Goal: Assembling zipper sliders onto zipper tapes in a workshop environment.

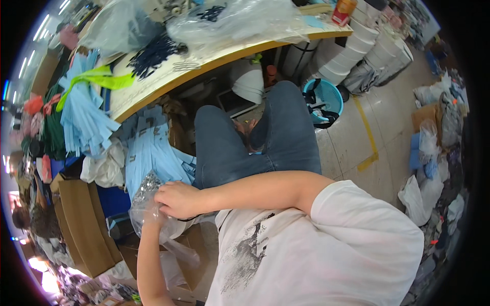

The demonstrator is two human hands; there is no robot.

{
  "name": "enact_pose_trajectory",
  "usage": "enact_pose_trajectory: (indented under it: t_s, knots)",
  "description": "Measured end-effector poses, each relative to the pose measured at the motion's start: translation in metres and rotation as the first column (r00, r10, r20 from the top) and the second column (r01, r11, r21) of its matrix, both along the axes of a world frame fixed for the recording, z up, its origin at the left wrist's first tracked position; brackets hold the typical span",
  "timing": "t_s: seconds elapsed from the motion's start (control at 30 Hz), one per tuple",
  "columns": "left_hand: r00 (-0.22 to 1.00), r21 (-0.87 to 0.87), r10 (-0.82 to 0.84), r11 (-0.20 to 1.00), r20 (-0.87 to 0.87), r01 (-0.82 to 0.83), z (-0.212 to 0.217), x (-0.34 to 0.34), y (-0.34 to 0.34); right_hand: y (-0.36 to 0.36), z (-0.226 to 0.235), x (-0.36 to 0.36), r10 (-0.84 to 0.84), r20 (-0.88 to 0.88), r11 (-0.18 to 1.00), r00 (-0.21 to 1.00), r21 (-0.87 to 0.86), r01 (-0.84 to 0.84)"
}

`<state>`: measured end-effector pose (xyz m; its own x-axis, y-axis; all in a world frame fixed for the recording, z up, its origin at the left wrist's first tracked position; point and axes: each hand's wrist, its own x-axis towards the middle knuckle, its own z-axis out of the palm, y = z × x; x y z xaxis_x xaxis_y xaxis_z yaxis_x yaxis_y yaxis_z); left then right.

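To my left, beside my thigh, is a clear plastic bag (139,210) with small shiny metal-looking pieces (150,182) in its upper part. My right hand (177,199) reaches across my body, its fingers curled on the side of the bag. My left hand (154,214) is at the same bag, partly covered by the plastic and by my right hand, so its fingers do not show. Just beyond the bag lies a bundle of light blue fabric strips (153,148), some with small dark metal pieces on them.
A worktable (204,66) curves ahead, bearing plastic bags and dark blue cords (153,57). More light blue strips (84,109) hang at its left end. Cardboard boxes (76,224) stand at left. A turquoise basket (334,97) sits on the floor beyond my right knee; piled bags (421,199) line the right.
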<state>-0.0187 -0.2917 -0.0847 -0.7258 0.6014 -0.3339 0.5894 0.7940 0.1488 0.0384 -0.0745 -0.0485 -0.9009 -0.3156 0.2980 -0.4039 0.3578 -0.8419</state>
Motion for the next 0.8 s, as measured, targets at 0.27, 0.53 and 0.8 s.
enact_pose_trajectory:
  t_s: [0.27,0.53,0.8]
  knots:
    - [0.999,0.188,0.024,0.982,-0.044,-0.015,-0.004,0.003,0.029,0.041,-0.001,-0.004,-0.040,0.089,0.998,0.995,-0.052,0.044]
    - [0.366,0.184,0.544,0.360,0.755,-0.915,-0.087,-0.020,-0.097,0.061,-0.011,-0.012,-0.069,0.150,0.985,0.986,-0.148,0.091]
    - [0.158,0.194,0.339,-0.075,0.927,-0.978,-0.032,-0.019,-0.052,0.088,-0.036,-0.026,-0.154,0.299,0.939,0.942,-0.252,0.234]
